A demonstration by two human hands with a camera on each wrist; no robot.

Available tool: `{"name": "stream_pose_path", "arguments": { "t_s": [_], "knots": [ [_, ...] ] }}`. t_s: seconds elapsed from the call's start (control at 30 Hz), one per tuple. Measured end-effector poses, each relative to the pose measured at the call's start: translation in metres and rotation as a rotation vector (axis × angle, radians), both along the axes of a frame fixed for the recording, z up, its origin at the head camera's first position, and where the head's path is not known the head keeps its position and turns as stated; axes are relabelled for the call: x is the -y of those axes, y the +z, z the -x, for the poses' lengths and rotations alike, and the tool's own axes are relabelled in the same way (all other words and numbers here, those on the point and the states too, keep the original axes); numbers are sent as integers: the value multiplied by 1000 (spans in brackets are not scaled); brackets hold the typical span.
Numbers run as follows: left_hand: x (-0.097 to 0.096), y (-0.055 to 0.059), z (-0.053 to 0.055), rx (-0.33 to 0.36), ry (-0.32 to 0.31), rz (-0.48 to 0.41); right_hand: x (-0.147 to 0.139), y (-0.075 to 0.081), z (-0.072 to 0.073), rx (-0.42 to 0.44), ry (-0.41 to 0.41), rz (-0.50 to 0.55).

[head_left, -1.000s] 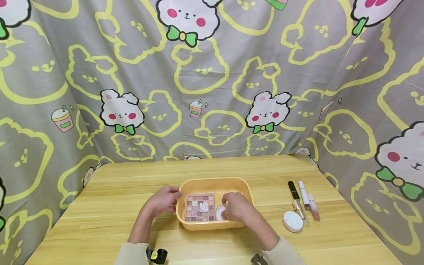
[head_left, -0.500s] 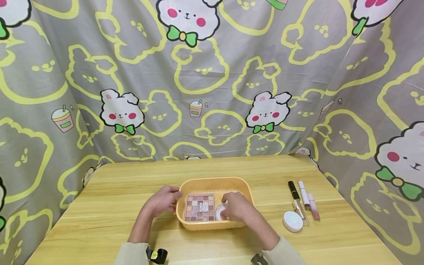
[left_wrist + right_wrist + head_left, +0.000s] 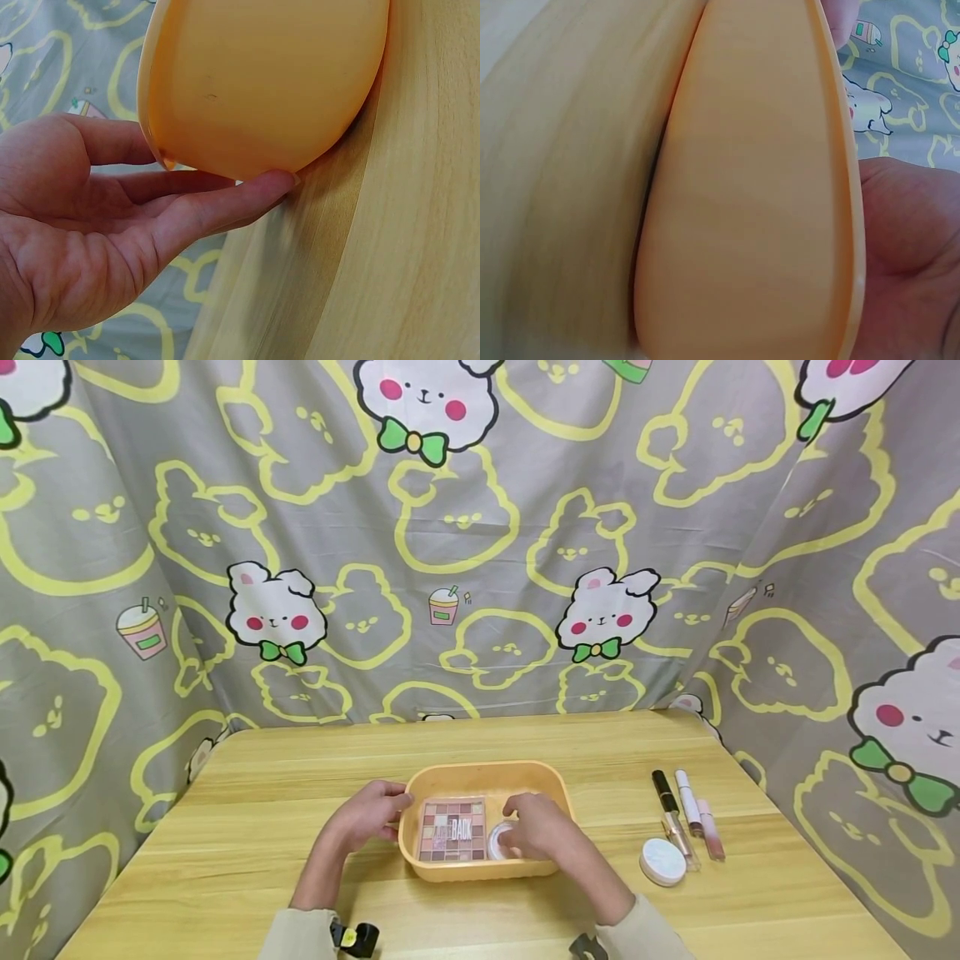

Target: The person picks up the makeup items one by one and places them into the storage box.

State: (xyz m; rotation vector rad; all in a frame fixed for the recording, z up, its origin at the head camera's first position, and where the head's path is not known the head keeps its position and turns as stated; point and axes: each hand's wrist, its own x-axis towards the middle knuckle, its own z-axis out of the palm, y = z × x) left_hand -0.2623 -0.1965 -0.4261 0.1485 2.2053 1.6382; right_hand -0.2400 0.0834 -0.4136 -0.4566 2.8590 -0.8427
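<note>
An orange plastic basin [image 3: 487, 870] stands on the wooden table in front of me. My left hand [image 3: 367, 814] grips its left end, and in the left wrist view the thumb lies at the rim while straight fingers press the outer wall [image 3: 255, 82]. Inside the basin an eyeshadow palette [image 3: 452, 830] with several pans and the letters BACK lies flat on the left. Beside the palette my right hand [image 3: 540, 827] reaches in and pinches a round white compact [image 3: 496, 845], partly covered by the fingers. The right wrist view shows mostly the basin's outer wall, hiding those fingertips.
Right of the basin lies a second round white compact [image 3: 663, 861]. Near it are a black-capped tube [image 3: 664, 791], a white tube [image 3: 687, 800], a pink lip gloss [image 3: 710, 829] and a clear tube [image 3: 679, 842]. A patterned curtain [image 3: 480, 685] hangs behind the table [image 3: 300, 760].
Only the right hand's fingers shift slightly at the compact inside the basin. The left hand, the basin and the items on the right stay in place.
</note>
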Motion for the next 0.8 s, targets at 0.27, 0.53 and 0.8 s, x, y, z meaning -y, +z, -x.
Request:
{"name": "stream_pose_path", "arguments": {
  "t_s": [0.27, 0.53, 0.8],
  "knots": [
    [0, 1, -1, -7, -7, -9, -6, 8, 1, -50, -45, 73],
    [1, 1, -1, -4, -11, -11, -17, 17, 4, -99, -105, 83],
    [1, 0, 0, -4, -10, -5, -27, 23, 6, -116, -162, 86]
  ]
}}
